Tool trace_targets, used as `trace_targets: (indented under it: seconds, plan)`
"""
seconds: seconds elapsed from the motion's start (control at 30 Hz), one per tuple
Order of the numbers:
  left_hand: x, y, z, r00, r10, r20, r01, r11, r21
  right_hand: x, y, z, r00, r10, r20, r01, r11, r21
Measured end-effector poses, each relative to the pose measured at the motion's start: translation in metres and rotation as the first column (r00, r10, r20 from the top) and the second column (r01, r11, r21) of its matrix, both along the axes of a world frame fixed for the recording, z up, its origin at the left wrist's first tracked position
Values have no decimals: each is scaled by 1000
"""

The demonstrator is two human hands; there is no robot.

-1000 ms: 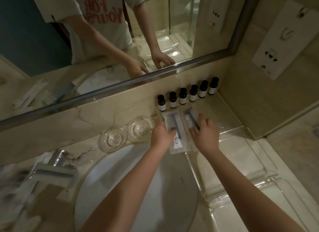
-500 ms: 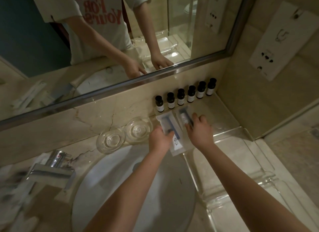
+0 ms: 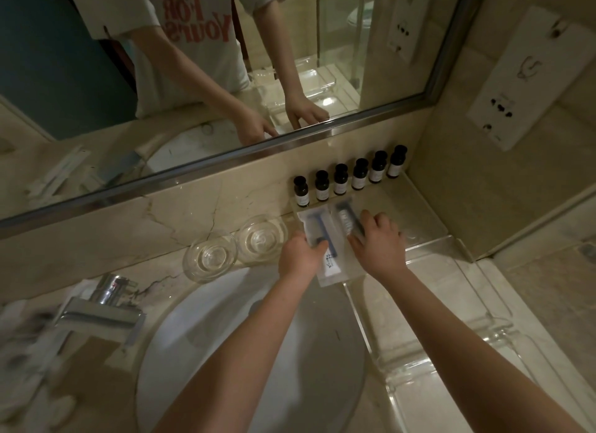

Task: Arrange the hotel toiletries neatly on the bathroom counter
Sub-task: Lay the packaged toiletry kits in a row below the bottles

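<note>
Six small dark bottles (image 3: 340,181) with pale labels are standing upright in one row against the marble backsplash, under the mirror (image 3: 193,78), at the back of a clear tray (image 3: 432,239) on the counter to the right of the sink (image 3: 225,352). Just in front of the row's left end, two clear packets are lying side by side, touching along their long edges. The razor packet (image 3: 332,260), showing a blue handle and a white printed label, is reaching with its near end over the sink rim. The left hand (image 3: 300,258) is pinching this packet's left edge, thumb on top and fingers curled beneath. The second packet (image 3: 345,218) is holding a dark item, possibly a comb or brush; the dim light is making it hard to tell. The right hand (image 3: 379,245) is gripping this packet, with fingers bent down over it and the thumb at its near side. Two round glass dishes (image 3: 209,258) are sitting side by side left of the packets, at the sink's far rim. A chrome tap (image 3: 100,307) is standing at the sink's left. A white socket panel (image 3: 529,78) is hanging on the right wall.
</note>
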State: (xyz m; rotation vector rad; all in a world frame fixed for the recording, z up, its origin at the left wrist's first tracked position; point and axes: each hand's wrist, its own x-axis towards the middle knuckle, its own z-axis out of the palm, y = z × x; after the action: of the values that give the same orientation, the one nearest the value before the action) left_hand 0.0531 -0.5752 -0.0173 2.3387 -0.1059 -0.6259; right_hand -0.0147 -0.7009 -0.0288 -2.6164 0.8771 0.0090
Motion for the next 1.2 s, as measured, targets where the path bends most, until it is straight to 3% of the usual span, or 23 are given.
trace_targets:
  seconds: [0.2,0.47,0.73,0.97,1.2]
  plan:
    - [-1,18,14,986,-124,108,109,984,140,-9,13,14,998,28,49,-25,998,-50]
    - [-11,91,53,885,-318,338,216,927,306,-31,64,53,979,163,125,-152,984,-97]
    - [-49,225,59,889,-321,326,157,883,442,-52,174,65,910,384,157,-387,922,-7]
    - [-93,348,31,970,-180,165,87,885,457,-61,285,48,763,640,86,-646,760,76]
    - [-123,462,7,995,86,59,-104,873,476,-48,393,28,488,864,-123,-847,503,173]
